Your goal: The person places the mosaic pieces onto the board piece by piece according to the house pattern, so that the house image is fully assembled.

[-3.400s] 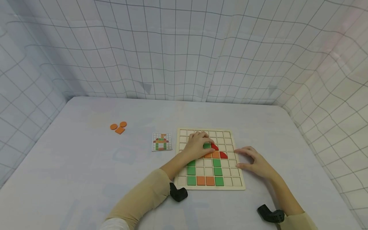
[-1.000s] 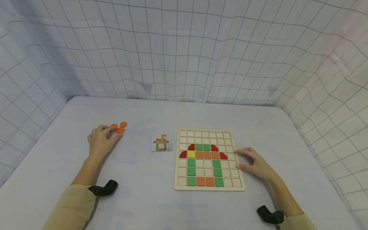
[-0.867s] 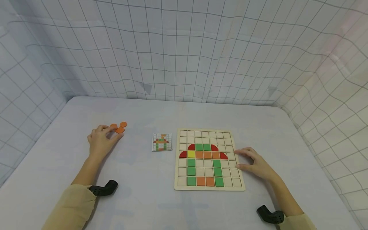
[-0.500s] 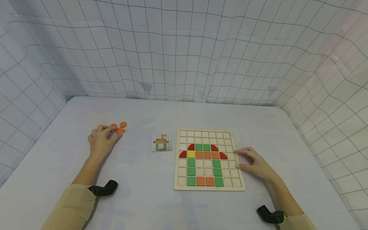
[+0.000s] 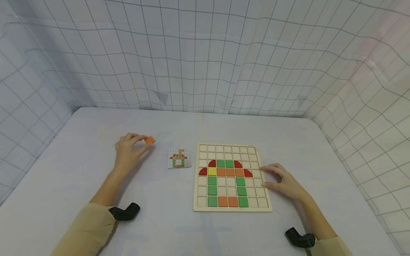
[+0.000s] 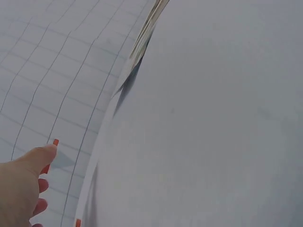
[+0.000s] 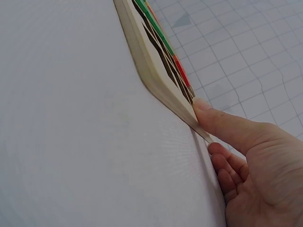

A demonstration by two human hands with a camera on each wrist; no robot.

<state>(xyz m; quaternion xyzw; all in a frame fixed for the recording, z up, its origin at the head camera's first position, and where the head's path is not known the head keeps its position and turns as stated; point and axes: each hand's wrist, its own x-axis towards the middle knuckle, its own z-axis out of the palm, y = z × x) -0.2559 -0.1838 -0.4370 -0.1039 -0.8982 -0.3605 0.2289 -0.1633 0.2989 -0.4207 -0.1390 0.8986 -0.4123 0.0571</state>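
Note:
In the head view, my left hand (image 5: 126, 153) pinches an orange square tile (image 5: 150, 140) between thumb and fingers, left of the small pattern card (image 5: 179, 158). A thin edge of the orange tile (image 6: 56, 142) shows past the thumb in the left wrist view. My right hand (image 5: 286, 184) rests beside the wooden grid board (image 5: 232, 209), its thumb and index fingertip touching the right edge, fingers loosely bent. Green, orange, red and yellow tiles on the board form a house-like figure. The round orange tiles are hidden behind my left hand in the head view.
A bit of orange (image 6: 78, 222) lies at the bottom of the left wrist view. Black wrist devices (image 5: 125, 212) hang from both forearms. White cloth (image 5: 153, 185) covers the table, and grid-patterned curtains (image 5: 205, 64) stand at the back and sides.
My left hand left the board for the loose orange tiles, took hold of the square one and moved it right. The yellow tile came into view on the board. My right hand stayed put.

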